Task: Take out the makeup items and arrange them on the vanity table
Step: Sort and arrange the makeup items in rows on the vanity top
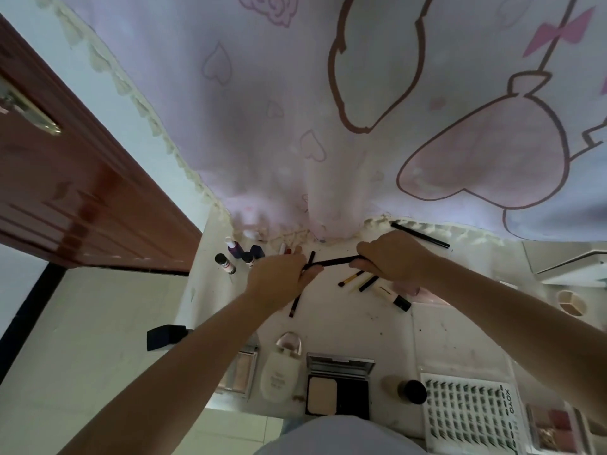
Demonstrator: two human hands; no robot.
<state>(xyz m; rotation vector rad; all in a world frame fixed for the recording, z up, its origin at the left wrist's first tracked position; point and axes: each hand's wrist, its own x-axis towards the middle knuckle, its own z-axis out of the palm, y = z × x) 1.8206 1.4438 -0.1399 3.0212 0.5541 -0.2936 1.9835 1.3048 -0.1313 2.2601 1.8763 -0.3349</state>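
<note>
Black pencils [331, 261] (perhaps 2) held above scattered brushes [350, 278].

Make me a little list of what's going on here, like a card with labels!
place: white vanity table, pink cartoon curtain behind
left hand: holds one end of black pencil
right hand: holds the other end
near edge: open powder compact, cream bottle, lash tray
back left: small bottles
</note>
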